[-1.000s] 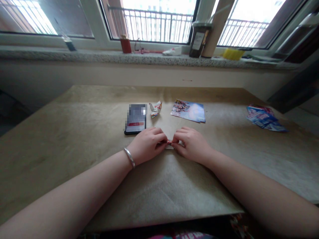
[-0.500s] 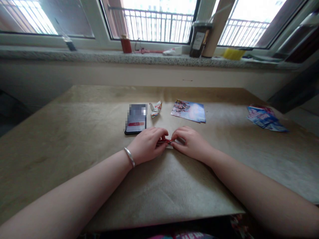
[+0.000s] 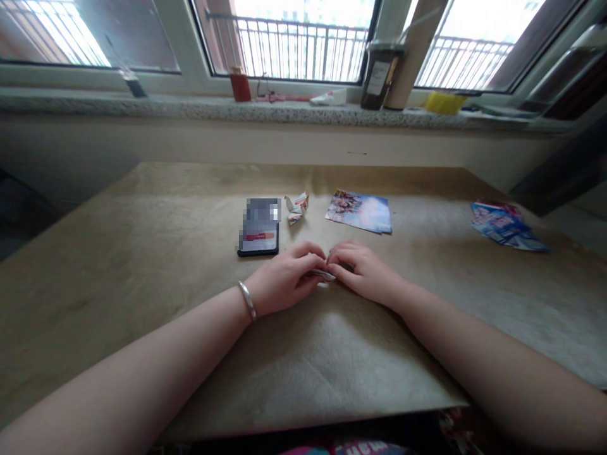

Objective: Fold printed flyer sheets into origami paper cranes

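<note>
My left hand (image 3: 284, 278) and my right hand (image 3: 363, 270) meet at the middle of the table, fingertips touching. Both pinch a small folded piece of paper (image 3: 323, 275), mostly hidden between the fingers and resting on the brown table cover (image 3: 142, 253). A silver bangle (image 3: 247, 299) circles my left wrist. Just beyond my left hand lies a dark phone (image 3: 258, 235) with its screen lit. A small folded paper figure (image 3: 296, 206) stands behind it.
A stack of colourful printed sheets (image 3: 360, 211) lies beyond my right hand. More blue printed sheets (image 3: 502, 226) lie at the far right. The window sill (image 3: 190, 109) holds a red cup (image 3: 240, 84), a dark jar (image 3: 378, 76) and a yellow object (image 3: 443, 102).
My hands have drawn closer together over the folded paper. The red edge seen between the fingers is now covered, and only a pale edge shows.
</note>
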A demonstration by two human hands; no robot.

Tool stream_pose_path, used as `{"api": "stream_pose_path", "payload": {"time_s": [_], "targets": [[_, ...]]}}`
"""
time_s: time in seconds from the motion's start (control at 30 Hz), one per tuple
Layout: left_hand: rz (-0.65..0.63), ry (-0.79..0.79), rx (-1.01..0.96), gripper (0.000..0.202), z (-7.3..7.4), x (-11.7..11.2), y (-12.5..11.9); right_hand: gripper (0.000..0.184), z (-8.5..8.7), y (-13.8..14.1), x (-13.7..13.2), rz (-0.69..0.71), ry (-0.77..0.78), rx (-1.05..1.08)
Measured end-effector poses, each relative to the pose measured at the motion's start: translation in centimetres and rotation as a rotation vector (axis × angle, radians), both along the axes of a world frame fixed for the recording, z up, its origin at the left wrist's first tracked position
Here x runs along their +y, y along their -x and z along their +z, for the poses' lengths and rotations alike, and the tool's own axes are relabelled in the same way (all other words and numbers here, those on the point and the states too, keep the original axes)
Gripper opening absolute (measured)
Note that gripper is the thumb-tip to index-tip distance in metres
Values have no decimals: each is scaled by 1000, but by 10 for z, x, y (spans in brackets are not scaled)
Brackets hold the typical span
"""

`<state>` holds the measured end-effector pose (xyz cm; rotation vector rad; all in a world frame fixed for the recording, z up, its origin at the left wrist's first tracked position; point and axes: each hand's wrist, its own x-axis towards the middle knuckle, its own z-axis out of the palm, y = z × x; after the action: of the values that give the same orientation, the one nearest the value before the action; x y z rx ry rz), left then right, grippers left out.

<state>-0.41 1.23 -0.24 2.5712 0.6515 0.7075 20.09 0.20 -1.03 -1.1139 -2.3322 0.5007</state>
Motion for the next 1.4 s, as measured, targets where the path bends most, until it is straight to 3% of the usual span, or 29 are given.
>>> {"api": "stream_pose_path", "payload": {"time_s": [0.3, 0.47, 0.63, 0.97, 1.13, 1.4], "targets": [[66, -79, 50, 14, 0, 3, -1, 14, -5, 0, 3, -12, -46, 7], [108, -130, 59, 20, -4, 6, 0, 12, -8, -1, 5, -89, -48, 13], [151, -257, 126, 19, -6, 9, 3, 13, -8, -1, 6, -118, -26, 28], [127, -423, 304, 22, 1, 3, 3, 12, -10, -2, 6, -143, -16, 27], [137, -354, 363, 23, 1, 0, 0, 14, -8, -1, 5, -142, -6, 34], [74, -268, 302, 20, 1, 1, -1, 18, -7, -2, 6, -166, 14, 27]]}}
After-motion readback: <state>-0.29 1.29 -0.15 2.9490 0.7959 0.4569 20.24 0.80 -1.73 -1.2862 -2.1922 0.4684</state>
